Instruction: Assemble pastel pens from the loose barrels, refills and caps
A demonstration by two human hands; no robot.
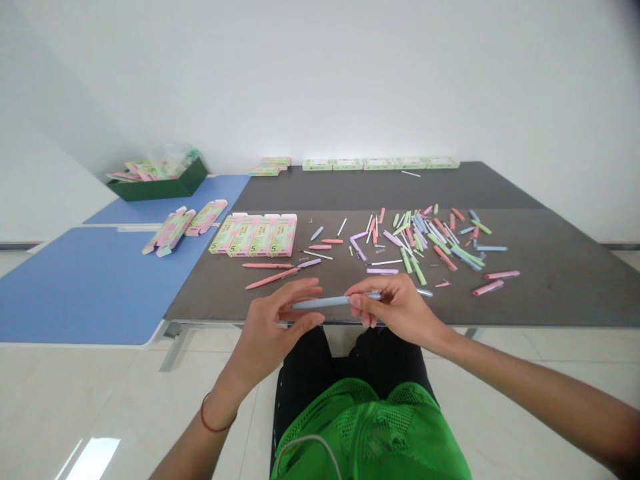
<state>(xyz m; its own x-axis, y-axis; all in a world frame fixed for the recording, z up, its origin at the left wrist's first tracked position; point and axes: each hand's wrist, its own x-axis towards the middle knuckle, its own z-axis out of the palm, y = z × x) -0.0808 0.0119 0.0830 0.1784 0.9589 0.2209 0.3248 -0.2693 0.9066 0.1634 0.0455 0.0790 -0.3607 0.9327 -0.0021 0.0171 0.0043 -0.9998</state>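
Note:
A light blue pen barrel [335, 301] lies level over the dark tabletop [560, 287], just above its near edge. My right hand [393, 308] pinches the barrel near its right end between thumb and fingers. My left hand [270, 333] sits at the barrel's left end, its thumb and fingers on either side, and I cannot tell if they grip it. A short light blue piece [425, 292] sticks out beyond my right hand. Two long pink pens [270, 272] lie just ahead of my left hand, and a spread of loose pastel pen parts [425, 243] lies beyond my right hand.
A row of pink-green cartons [253, 235] stands left of the parts. Folded cartons [170, 231] lie on a blue table [90, 287]. A green box [157, 181] holding cartons sits back left, and pale green boxes [380, 164] line the far edge.

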